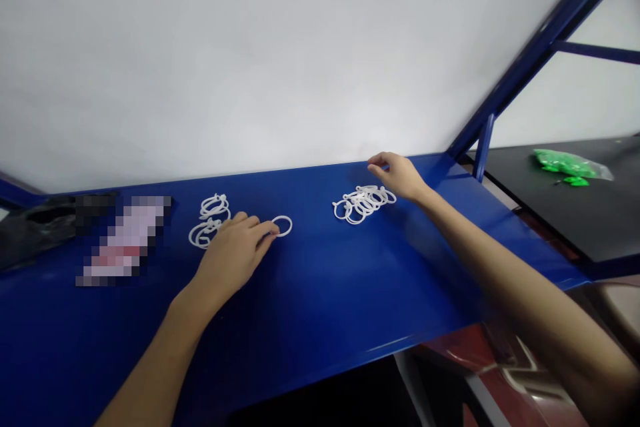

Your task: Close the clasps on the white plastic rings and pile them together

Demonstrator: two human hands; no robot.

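Observation:
My left hand (233, 247) is closed, with thumb and forefinger pinching the edge of a white plastic ring (283, 226) just above the blue table. Partly behind that hand lies a loose group of white plastic rings (214, 205), some hidden by the fingers. My right hand (397, 175) hovers at the far right edge of a second pile of white rings (365, 203). Its thumb and forefinger are bent and slightly apart, and I see nothing between them. Several rings in this pile overlap, and small loops show on their rims.
A blue table (310, 300) runs along a white wall. To the left lie a pixelated pinkish item (133, 233) and a black plastic bag (35, 230). Blue metal frame bars (485, 140) rise at right. Beyond them, a clear bag of green pieces (570, 163) rests on a black table (540, 203).

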